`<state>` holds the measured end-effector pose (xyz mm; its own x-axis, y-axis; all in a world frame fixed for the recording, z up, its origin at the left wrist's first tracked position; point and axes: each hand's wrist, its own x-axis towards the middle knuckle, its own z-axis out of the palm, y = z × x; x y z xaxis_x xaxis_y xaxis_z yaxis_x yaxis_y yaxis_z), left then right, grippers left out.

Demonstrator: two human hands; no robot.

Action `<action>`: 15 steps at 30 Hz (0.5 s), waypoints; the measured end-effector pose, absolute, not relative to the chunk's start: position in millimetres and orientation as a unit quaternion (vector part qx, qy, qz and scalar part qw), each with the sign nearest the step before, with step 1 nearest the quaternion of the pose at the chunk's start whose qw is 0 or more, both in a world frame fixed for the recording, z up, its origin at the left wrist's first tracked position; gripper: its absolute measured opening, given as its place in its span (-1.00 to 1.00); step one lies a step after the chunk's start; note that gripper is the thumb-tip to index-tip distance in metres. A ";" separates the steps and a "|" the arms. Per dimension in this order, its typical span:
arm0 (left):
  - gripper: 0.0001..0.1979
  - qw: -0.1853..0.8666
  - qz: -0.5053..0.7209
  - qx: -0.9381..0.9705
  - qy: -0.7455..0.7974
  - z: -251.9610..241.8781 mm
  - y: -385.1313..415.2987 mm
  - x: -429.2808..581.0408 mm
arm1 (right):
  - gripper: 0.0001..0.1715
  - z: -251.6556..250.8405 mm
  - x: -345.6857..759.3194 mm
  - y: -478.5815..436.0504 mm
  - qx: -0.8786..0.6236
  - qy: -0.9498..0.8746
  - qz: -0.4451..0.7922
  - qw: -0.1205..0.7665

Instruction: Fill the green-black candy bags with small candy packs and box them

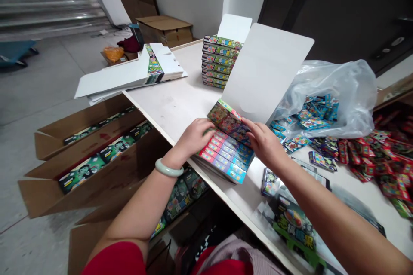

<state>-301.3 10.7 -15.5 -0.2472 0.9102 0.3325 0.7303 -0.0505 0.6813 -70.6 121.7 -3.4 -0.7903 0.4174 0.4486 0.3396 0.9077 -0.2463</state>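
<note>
An open display box [258, 73] with a raised white lid lies on the white table [180, 103]. It is packed with rows of colourful packets [226, 154]. My left hand [193, 137], with a pale green bangle on the wrist, rests its curled fingers on the left side of the packets. My right hand [263, 142] presses a tilted stack of packets [227, 120] at the back of the box, fingers closed on it.
A stack of closed boxes [219, 62] stands at the table's far side. Flat white cartons [129, 75] overhang the left corner. A clear plastic bag [329, 99] and loose red packets [380, 154] lie right. Open cardboard cartons [87, 159] of boxes sit on the floor left.
</note>
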 end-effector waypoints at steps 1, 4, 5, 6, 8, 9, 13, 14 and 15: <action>-0.87 0.112 0.430 0.565 0.695 -14.9 11.1 -307.6 | -0.47 -3.8 -70.0 120.7 -0.201 -0.947 0.069 0.240; -0.77 0.123 0.462 0.491 0.728 -11.7 19.4 -325.4 | -0.46 -1.1 -74.2 118.3 -0.193 -0.963 0.047 0.184; -0.74 0.142 0.462 0.481 0.732 -10.9 24.3 -329.4 | -0.45 0.7 -76.8 117.4 -0.194 -0.966 0.043 0.165; -0.72 0.165 0.456 0.478 0.732 -10.4 29.6 -332.2 | -0.44 2.7 -79.6 116.3 -0.197 -0.969 0.041 0.147; -0.68 0.206 0.439 0.482 0.730 -10.8 39.5 -335.1 | -0.45 6.9 -85.0 113.6 -0.206 -0.970 0.034 0.126; -0.68 0.224 0.432 0.482 0.729 -11.5 43.2 -335.9 | -0.48 8.6 -87.4 111.9 -0.209 -0.969 0.029 0.125; -0.64 0.276 0.422 0.467 0.727 -17.4 46.8 -340.6 | -0.37 10.0 -92.6 104.7 -0.189 -0.974 0.020 0.124; -0.59 0.289 0.419 0.462 0.726 -19.5 45.7 -342.0 | -0.28 8.3 -92.4 103.2 -0.179 -0.977 0.023 0.114; -0.55 0.302 0.416 0.457 0.725 -21.9 44.5 -343.2 | -0.20 5.7 -91.6 102.0 -0.170 -0.980 0.028 0.101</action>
